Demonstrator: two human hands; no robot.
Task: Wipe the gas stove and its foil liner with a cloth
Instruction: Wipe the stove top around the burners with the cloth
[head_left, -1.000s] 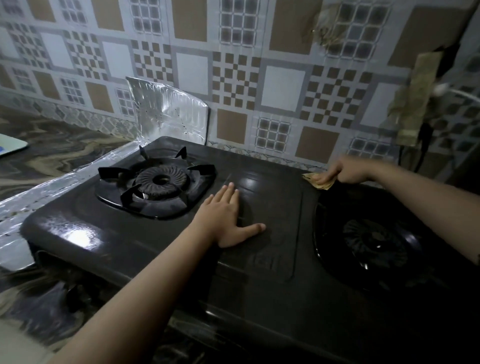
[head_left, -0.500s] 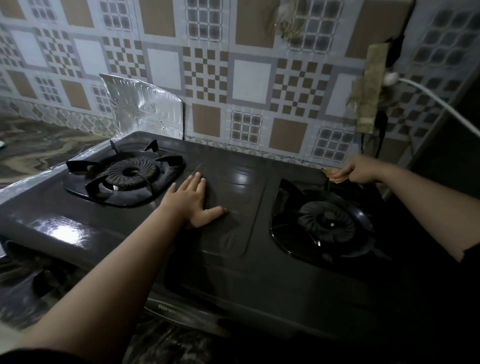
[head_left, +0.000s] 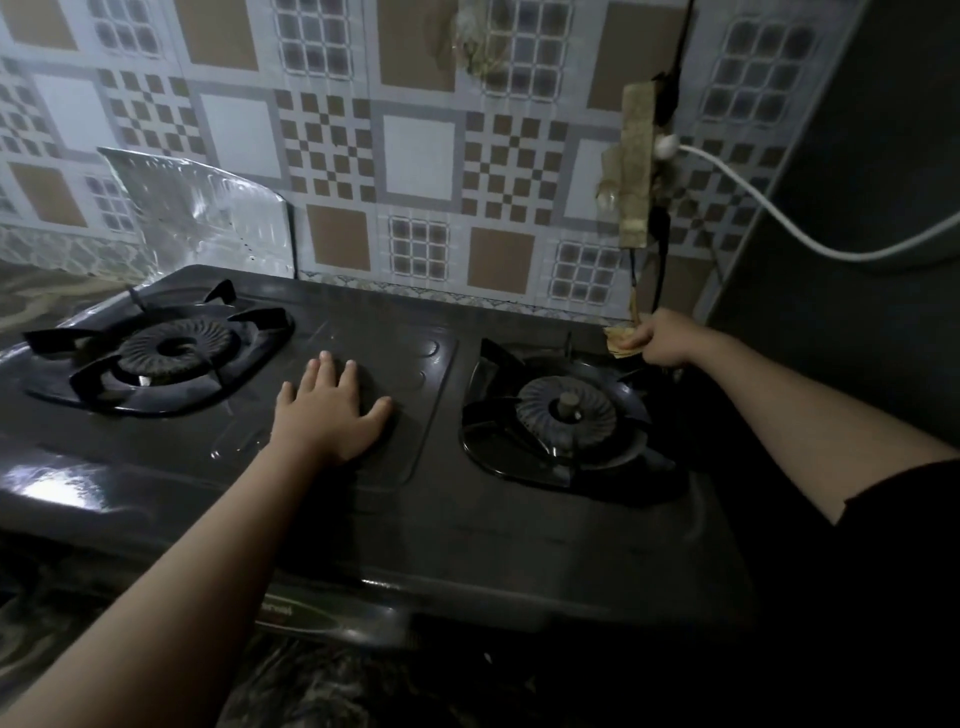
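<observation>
I take the gas stove (head_left: 426, 525) as my landmark: a dark two-burner unit on a marbled tabletop (head_left: 47, 613), its back edge close to the patterned tile wall (head_left: 415, 150). My left hand (head_left: 332, 410) lies flat on the stove's raised centre panel, between the two burners, fingers spread and released, palm down, grasping nothing. My right hand (head_left: 662, 338) is at the stove's far right back corner, clenched around a small yellowish cloth (head_left: 621, 340); the cloth sticks out from the fingers toward the centre and sits at the stove's surface just behind the right burner (head_left: 566, 413), though I cannot tell whether it presses on the metal. The right burner, with its pan support, is just in front of that hand. The left burner (head_left: 174, 351) sits under its own black pan support on the stove's left half, well apart from both hands. The foil liner (head_left: 208, 213) stands up behind the stove's left back corner against the wall and shows again as a shiny strip along the stove's left side. Above the stove's right back corner, a taped fitting (head_left: 636, 171) hangs on the wall with a white cord (head_left: 779, 223) running off to the right. A dark sleeve (head_left: 904, 499) covers my right upper arm.
</observation>
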